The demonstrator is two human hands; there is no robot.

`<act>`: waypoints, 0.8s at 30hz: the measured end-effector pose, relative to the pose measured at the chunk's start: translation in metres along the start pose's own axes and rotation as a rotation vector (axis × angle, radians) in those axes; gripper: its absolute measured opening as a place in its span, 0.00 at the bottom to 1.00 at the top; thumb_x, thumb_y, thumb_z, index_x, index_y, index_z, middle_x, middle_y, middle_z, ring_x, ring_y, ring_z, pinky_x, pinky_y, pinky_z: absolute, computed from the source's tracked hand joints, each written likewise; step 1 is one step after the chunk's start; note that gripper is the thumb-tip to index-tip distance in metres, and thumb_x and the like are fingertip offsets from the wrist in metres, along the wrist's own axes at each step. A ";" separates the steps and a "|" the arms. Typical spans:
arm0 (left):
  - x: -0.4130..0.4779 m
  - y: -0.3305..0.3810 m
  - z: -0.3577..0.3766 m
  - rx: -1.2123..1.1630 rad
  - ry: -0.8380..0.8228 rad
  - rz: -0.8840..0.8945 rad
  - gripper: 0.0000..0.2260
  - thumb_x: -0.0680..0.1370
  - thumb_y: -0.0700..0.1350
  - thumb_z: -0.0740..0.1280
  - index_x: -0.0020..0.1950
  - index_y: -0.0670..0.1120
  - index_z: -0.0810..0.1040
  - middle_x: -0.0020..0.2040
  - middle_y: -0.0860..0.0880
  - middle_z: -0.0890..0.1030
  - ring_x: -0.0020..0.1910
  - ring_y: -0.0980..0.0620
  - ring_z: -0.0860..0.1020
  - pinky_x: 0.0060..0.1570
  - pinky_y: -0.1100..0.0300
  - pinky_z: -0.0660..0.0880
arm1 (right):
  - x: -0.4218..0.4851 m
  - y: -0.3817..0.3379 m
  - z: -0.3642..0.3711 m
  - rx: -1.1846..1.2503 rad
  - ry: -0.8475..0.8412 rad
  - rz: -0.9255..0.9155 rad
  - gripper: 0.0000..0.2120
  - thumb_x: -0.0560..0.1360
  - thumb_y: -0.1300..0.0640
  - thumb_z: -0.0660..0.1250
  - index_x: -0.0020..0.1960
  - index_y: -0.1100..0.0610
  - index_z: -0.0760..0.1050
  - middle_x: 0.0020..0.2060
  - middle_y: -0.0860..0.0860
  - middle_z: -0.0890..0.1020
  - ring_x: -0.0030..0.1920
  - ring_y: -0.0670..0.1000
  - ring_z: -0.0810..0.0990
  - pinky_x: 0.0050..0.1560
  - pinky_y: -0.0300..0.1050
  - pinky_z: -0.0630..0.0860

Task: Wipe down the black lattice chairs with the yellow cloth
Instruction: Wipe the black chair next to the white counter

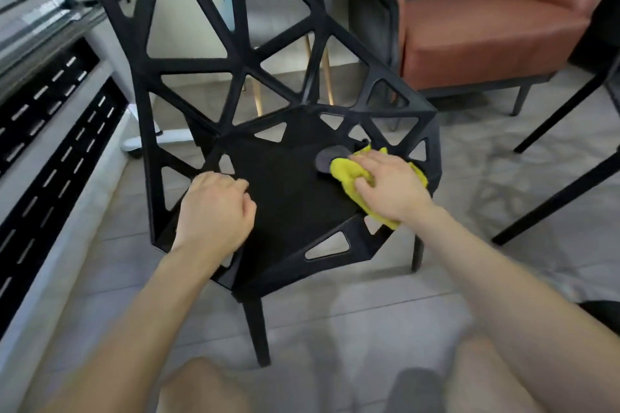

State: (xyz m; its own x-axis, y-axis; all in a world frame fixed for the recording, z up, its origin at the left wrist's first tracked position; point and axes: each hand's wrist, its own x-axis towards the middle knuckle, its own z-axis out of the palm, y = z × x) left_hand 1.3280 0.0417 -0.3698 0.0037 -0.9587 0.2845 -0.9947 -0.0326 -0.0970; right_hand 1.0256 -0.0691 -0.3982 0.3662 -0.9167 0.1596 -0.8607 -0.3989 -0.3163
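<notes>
Your right hand (pixel 389 188) lies flat on the yellow cloth (pixel 347 171), fingers spread and fairly straight, pressing it onto the seat of the black lattice chair (pixel 288 184) at about 3 o'clock on the seat panel. Your left hand (pixel 214 211) sits at 9 o'clock on the seat's edge with its fingers curled; whether they wrap a strut or only brace on it, you cannot tell from here.

A dull grey patch (pixel 328 157) shows just beside the cloth, at its 10 o'clock – treat that as the spot in hand. Keep the palm weight over the wad and work across the patch in short overlapping strokes, then sweep on toward 12 o'clock where the seat meets the backrest. Let the left hand steady the chair so it does not skate on the floor. The bunched cloth will likely snag in the triangular cut-outs near 2 o'clock – fold it flatter before you run it along those struts and edges
</notes>
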 end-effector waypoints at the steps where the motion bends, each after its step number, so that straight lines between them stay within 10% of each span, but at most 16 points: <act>1: -0.013 -0.004 -0.001 -0.010 0.062 0.001 0.18 0.82 0.47 0.60 0.59 0.43 0.88 0.55 0.44 0.87 0.61 0.41 0.82 0.71 0.44 0.73 | 0.008 0.017 -0.003 -0.028 0.002 0.054 0.32 0.77 0.41 0.54 0.78 0.48 0.73 0.75 0.51 0.76 0.79 0.53 0.68 0.81 0.53 0.61; 6: -0.093 -0.010 -0.013 -0.215 0.384 -0.414 0.13 0.84 0.42 0.67 0.67 0.41 0.81 0.61 0.43 0.81 0.62 0.40 0.78 0.63 0.41 0.75 | -0.001 -0.019 0.011 -0.108 0.065 0.136 0.36 0.74 0.45 0.53 0.77 0.61 0.68 0.69 0.63 0.78 0.71 0.64 0.74 0.73 0.63 0.68; 9: -0.109 -0.015 -0.010 -0.532 0.255 -0.872 0.18 0.88 0.54 0.57 0.64 0.43 0.78 0.59 0.41 0.83 0.60 0.37 0.81 0.61 0.39 0.77 | -0.041 -0.106 0.038 -0.084 0.011 -0.110 0.35 0.73 0.43 0.51 0.75 0.59 0.66 0.67 0.66 0.76 0.64 0.68 0.76 0.64 0.64 0.71; 13: -0.102 -0.015 -0.008 -0.768 0.116 -1.054 0.16 0.89 0.51 0.53 0.63 0.44 0.77 0.48 0.40 0.86 0.41 0.42 0.85 0.47 0.48 0.79 | -0.075 -0.183 0.073 -0.061 -0.099 -0.504 0.28 0.75 0.47 0.64 0.72 0.55 0.65 0.79 0.70 0.60 0.76 0.72 0.64 0.73 0.73 0.61; 19: -0.096 -0.015 -0.008 -1.115 0.105 -1.139 0.13 0.91 0.44 0.51 0.66 0.43 0.73 0.49 0.35 0.87 0.36 0.37 0.88 0.35 0.46 0.86 | -0.063 -0.082 0.056 0.149 0.173 -0.594 0.25 0.81 0.41 0.65 0.75 0.50 0.75 0.74 0.57 0.75 0.72 0.61 0.74 0.74 0.59 0.67; 24: -0.088 -0.004 -0.007 -1.286 0.030 -1.183 0.18 0.91 0.45 0.50 0.68 0.37 0.74 0.50 0.32 0.87 0.42 0.34 0.89 0.38 0.45 0.87 | -0.034 0.021 0.033 0.158 0.369 -0.187 0.23 0.82 0.43 0.66 0.72 0.52 0.78 0.69 0.56 0.79 0.68 0.60 0.76 0.74 0.59 0.68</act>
State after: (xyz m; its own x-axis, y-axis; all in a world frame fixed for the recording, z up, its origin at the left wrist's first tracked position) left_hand 1.3308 0.1286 -0.3879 0.7374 -0.5804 -0.3455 0.1014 -0.4106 0.9062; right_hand 1.0068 -0.0465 -0.4411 0.3349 -0.7709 0.5419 -0.7168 -0.5817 -0.3845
